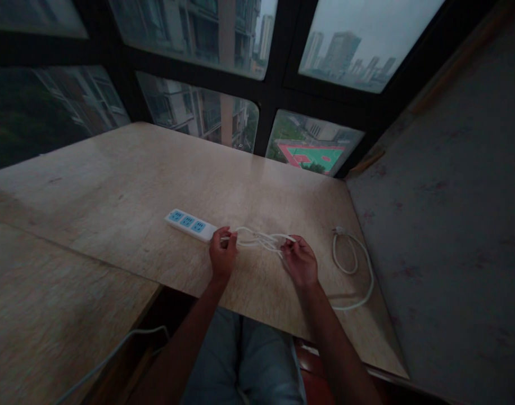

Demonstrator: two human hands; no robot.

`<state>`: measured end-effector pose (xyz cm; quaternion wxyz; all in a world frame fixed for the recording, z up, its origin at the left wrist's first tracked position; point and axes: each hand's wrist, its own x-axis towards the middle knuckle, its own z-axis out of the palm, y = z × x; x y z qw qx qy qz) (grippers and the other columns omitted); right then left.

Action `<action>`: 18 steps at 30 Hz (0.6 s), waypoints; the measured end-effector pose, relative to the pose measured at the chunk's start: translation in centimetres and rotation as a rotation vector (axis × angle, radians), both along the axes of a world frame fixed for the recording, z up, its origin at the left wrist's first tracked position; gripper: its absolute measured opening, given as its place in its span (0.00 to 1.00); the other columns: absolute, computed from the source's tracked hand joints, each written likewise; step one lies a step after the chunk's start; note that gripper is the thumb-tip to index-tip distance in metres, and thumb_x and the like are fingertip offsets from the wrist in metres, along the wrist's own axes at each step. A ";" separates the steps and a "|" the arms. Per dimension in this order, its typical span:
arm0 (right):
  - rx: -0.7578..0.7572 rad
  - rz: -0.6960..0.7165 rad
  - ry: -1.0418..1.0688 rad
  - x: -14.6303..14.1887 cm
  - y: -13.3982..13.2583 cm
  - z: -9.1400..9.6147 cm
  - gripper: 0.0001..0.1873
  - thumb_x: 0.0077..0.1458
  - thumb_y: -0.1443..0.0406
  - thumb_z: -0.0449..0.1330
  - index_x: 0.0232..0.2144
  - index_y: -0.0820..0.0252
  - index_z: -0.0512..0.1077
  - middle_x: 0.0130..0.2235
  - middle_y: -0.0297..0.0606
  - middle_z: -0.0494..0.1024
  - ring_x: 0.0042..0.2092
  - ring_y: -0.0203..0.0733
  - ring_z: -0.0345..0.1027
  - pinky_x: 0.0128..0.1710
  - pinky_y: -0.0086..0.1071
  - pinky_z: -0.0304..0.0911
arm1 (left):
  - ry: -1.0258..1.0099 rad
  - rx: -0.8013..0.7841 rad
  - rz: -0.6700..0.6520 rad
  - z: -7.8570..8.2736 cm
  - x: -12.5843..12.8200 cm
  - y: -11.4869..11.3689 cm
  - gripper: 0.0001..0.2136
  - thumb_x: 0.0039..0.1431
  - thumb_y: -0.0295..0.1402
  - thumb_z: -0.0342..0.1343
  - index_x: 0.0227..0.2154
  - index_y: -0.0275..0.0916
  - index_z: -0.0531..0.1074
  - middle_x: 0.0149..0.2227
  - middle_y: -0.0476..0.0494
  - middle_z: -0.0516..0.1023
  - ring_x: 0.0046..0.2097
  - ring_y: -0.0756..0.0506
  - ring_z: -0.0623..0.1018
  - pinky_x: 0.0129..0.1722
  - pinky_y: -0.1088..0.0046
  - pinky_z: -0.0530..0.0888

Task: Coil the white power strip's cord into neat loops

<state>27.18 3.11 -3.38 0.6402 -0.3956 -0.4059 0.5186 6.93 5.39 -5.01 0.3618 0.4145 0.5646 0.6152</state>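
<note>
Over tbl [215, 174], L fingers [232, 242] & R fingers [300, 246] closely pinch wht cord [263, 239].

Two bare forearms [335, 343], bare fingers [233, 242], greyish-blue trousers [263, 351]

This looks like a home, in a window corner on an upper floor. Dark-framed windows [283, 50] line the far side and continue to the left, above a broad, stone-patterned countertop [114, 191] with an open knee space [175, 309] at its near edge. The right wall [443, 225] bears a faint, flower-like pattern, as domestic wallpaper does. Outside, an apartment block [230, 39] stands close by, high-rise towers [342, 52] rise far right, and a green-and-red sports court [325, 156] lies well below.
</note>
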 end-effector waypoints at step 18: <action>-0.095 0.500 -0.295 0.6 -1.6 1.2 0.17 0.50 0.54 0.64 0.37 0.60 0.80 0.24 0.35 0.78 0.27 0.39 0.70 0.33 0.34 0.66 | -0.093 -0.281 -0.337 4.6 3.8 -3.2 0.18 0.50 0.50 0.58 0.23 0.37 0.68 0.24 0.48 0.75 0.15 0.54 0.68 0.12 0.79 0.57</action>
